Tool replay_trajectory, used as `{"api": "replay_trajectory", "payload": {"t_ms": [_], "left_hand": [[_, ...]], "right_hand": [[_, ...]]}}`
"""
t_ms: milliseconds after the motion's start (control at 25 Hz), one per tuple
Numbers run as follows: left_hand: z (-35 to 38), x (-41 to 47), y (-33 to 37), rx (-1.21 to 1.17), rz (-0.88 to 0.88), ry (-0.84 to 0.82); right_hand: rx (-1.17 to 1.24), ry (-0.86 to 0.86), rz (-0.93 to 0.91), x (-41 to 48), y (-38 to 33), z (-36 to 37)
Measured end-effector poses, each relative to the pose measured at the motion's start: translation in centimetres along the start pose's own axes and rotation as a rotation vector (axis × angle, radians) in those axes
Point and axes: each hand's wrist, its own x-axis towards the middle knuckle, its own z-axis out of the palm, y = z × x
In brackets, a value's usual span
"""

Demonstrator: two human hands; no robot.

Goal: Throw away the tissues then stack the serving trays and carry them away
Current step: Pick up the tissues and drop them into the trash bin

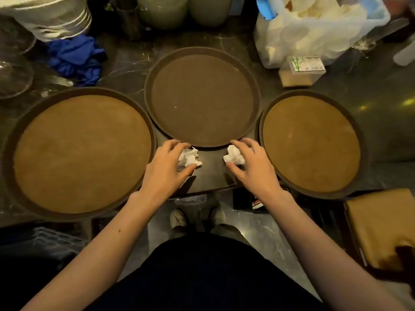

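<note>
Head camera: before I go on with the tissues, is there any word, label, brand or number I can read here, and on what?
Nothing is readable.
Small box behind the right tray: green bamboo drawing and lines of print, too blurred to read.
Trays, tissues, blue cloth, plastic bag: no text visible.

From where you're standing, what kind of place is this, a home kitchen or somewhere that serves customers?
Most likely a restaurant or cafe service counter. Three round non-slip serving trays lie on a dark marble-look counter, a stack of plates stands at the far left, and a clear bin of white wafer-like rounds sits at the back right.
</note>
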Motion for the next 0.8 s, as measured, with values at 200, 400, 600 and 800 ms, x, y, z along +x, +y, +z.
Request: {"api": "replay_trajectory", "payload": {"t_ms": [200,400,600,800], "left_hand": [[1.0,0.9,-0.6,-0.007,-0.044,-0.07],[2.1,0.7,0.0,-0.09,-0.084,-0.076],[2.7,1.0,0.5,-0.01,-0.142,-0.05],[3.0,1.6,0.6,-0.002,-0.173,-0.042]], "right_hand": [[-0.009,-0.071,0.039,0.7,0.7,1.3],[0.062,-0.065,0.023,1.6,1.4,1.8],[0.106,-0.06,0.025,1.9,1.7,2.2],[0.1,-0.08,0.029,1.9,1.5,2.0]]}}
